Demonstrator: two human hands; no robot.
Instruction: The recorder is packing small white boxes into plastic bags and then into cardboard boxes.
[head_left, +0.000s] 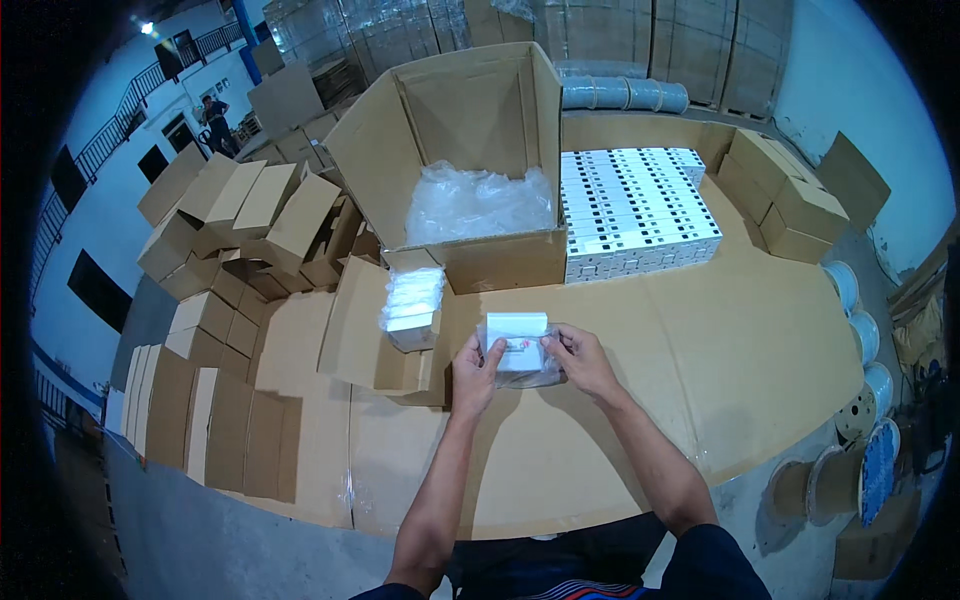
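My left hand (473, 372) and my right hand (580, 358) hold a small white box (517, 343) between them, above the cardboard-covered table (700, 380). The box sits partly inside a clear plastic bag that bunches under it. My left fingers pinch its left edge, my right fingers grip the right side with the plastic. Just left of my hands lies a stack of bagged white boxes (412, 305) on a cardboard flap.
A large open carton (470, 150) lined with clear plastic stands behind my hands. A block of many white boxes (635, 210) lies to its right. Small brown cartons (240, 230) pile up at the left, more (785, 200) at the right. Reels (860, 400) stand by the table's right edge. A person (215, 118) stands far off.
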